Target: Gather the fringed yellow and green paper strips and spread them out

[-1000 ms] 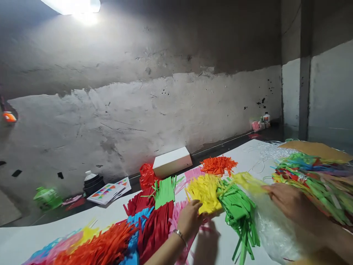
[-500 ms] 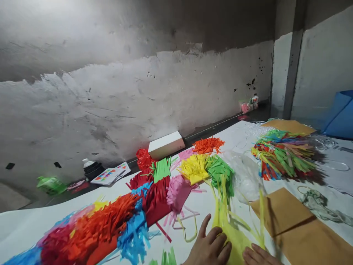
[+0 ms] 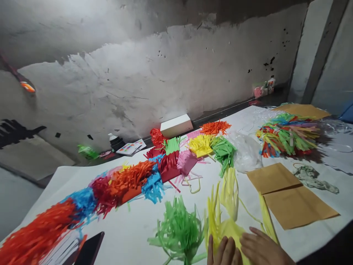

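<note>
Yellow fringed tissue paper (image 3: 230, 227) lies on the white-covered table at the near edge, its cut strips spreading away from me. My left hand (image 3: 224, 253) rests on the paper's near left part, fingers stretched out and lying close together. Just beside it, my right hand (image 3: 263, 246) lies flat over the right part, fingers extended. Neither hand visibly grips anything, and the paper beneath them is partly hidden. Left of the yellow paper sits a bunch of green fringed paper (image 3: 180, 230).
Orange fringed paper (image 3: 41, 233) and other colored bunches run along the left. Brown envelopes (image 3: 298, 206) lie at right, below a multicolored bundle (image 3: 289, 138). A white box (image 3: 176, 126) stands by the wall. A dark phone-like object (image 3: 89, 250) lies front left.
The view has shifted, bringing more of the near left table into sight. My left hand has drawn closer to my right, its raised index finger now beside the others. Yellow strips are spread differently.
</note>
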Demonstrator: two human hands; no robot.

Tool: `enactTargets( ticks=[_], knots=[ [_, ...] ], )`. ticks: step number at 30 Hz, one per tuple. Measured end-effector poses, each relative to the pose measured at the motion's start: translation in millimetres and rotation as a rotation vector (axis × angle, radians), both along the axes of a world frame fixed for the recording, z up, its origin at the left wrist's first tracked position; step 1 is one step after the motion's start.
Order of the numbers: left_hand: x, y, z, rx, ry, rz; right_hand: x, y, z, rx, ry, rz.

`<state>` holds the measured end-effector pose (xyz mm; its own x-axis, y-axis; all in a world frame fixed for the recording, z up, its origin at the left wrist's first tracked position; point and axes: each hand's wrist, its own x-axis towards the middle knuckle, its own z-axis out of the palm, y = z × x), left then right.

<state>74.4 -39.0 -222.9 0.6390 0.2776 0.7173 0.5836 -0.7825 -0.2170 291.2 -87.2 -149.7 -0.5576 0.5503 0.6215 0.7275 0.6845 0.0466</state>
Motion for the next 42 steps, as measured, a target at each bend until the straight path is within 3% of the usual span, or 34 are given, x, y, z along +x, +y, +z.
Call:
enactTargets(
  ticks=[4,8,15,19,23,27,30,34,38,42],
  knots=[
    [-2.3,-6.3,15.3,-0.055,-0.098,-0.021,-6.1,40.5,20.4,-0.254,-0.001,-0.145],
    [-3.0,-4.5,27.2,-0.012,-0.054,-0.070,-1.8,80.8,30.2,-0.404,-0.013,-0.171],
    [-3.5,-3.8,30.4,-0.008,-0.041,-0.072,31.3,65.4,65.6,-0.570,0.025,-0.170],
    [-4.7,-3.4,33.7,-0.020,-0.003,-0.080,35.1,85.9,64.4,-0.594,0.076,-0.216],
    [-5.3,-3.0,38.6,-0.012,-0.008,-0.089,33.0,119.2,54.1,-0.661,-0.032,-0.103],
    [-3.4,-3.8,42.6,-0.002,-0.056,-0.089,32.6,130.9,52.8,-0.674,-0.143,-0.061],
    [-1.7,-4.5,44.0,0.002,-0.078,-0.089,34.3,120.9,61.2,-0.574,-0.120,-0.099],
    [0.0,-4.1,41.9,-0.004,-0.106,-0.099,37.3,81.9,69.2,-0.321,0.040,-0.173],
    [-0.8,-3.8,41.4,-0.027,-0.064,-0.109,39.7,31.0,52.6,-0.061,0.148,-0.129],
    [-6.7,-4.0,56.4,-0.062,0.073,-0.126,42.4,-1.5,27.6,0.051,0.134,-0.012]
  ],
)
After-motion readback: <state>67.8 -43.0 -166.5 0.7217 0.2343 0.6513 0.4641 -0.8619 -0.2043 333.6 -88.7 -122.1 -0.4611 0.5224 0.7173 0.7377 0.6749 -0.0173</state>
